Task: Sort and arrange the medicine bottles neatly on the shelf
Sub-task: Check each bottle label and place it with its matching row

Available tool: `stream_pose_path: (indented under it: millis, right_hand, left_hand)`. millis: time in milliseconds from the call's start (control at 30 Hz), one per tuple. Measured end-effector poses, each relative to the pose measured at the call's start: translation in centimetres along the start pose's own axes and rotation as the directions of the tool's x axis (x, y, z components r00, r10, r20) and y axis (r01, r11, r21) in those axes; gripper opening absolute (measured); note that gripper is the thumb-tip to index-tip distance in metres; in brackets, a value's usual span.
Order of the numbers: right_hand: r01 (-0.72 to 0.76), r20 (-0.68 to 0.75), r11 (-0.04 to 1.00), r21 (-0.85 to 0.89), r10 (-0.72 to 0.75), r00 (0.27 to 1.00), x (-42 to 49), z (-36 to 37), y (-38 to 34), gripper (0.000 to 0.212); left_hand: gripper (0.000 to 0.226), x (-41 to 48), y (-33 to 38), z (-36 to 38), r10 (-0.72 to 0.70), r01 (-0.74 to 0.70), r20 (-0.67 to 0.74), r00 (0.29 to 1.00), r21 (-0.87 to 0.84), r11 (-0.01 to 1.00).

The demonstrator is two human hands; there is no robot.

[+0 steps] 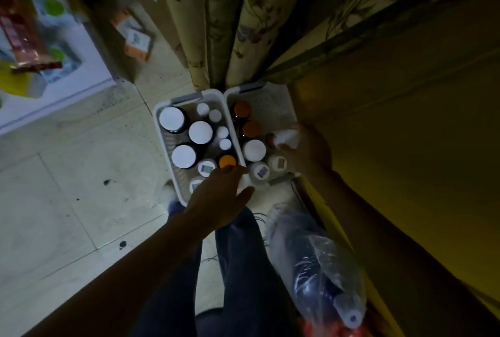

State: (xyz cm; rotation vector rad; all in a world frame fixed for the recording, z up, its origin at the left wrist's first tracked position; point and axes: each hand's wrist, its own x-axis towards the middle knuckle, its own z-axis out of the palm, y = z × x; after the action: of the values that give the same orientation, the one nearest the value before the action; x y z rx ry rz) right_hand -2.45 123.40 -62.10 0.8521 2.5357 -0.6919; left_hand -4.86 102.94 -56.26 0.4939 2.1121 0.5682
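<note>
Two white baskets sit touching side by side on the floor tiles at frame centre: left basket (156, 120), right basket (270, 109), both holding the medicine bottles upright. The right hand (308, 150) is curled round a white bottle (288, 135) with a red end, in the right basket, just beside an orange-lidded jar (251, 128) and a white-lidded jar (254, 150). The left hand (219, 201) lies over the near corner of the left basket with the thumb spread; I cannot tell whether it grips the rim or a bottle beneath it. The shelf (67, 93) is at upper left, well apart from both baskets. Risks, as judged: the bottles stand close together, so a slanted lift could knock the neighbouring jars over. Weight from the left hand on the corner could tip that basket. The light is dim and labels are unreadable, so mis-sorting is likely. Edges: the far ends of the baskets are against the curtain (216, 25), a yellow surface (405, 147) closes the right side, and a plastic bag (311, 255) and the person's legs crowd the lower side. Open room: bare mesh in the right basket's upper right part, and bare tiles to the left, toward the shelf.
</note>
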Motion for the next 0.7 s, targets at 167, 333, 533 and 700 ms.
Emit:
stream_pose_path:
  millis: [167, 333, 533, 700]
  right_hand:
    - [0.012, 0.119, 0.999, -0.042, -0.007, 0.993, 1.8, 3.0, 1.1, 0.057]
    - [0.008, 0.149, 1.0, -0.026, -0.004, 0.989, 2.1, 4.0, 1.0, 0.057]
    - [0.018, 0.181, 1.0, -0.008, -0.016, 0.983, 1.3, 2.8, 0.4, 0.069]
    - [0.08, 0.104, 0.997, -0.023, -0.077, 0.992, -3.0, 0.8, -2.5, 0.077]
  left_hand:
    - [0.054, 2.0, -0.5, 2.2, -0.02, 0.02, 0.005, 1.0, 0.022, 1.0]
    - [0.057, 2.4, -0.8, 2.7, -0.044, 0.045, -0.027, 0.999, 0.043, 0.998]
    - [0.055, 2.2, -0.6, 2.1, -0.007, 0.01, -0.122, 0.992, 0.025, 1.0]
    - [0.064, -0.1, -1.5, 0.9, 0.042, -0.016, -0.267, 0.963, 0.1, 0.995]
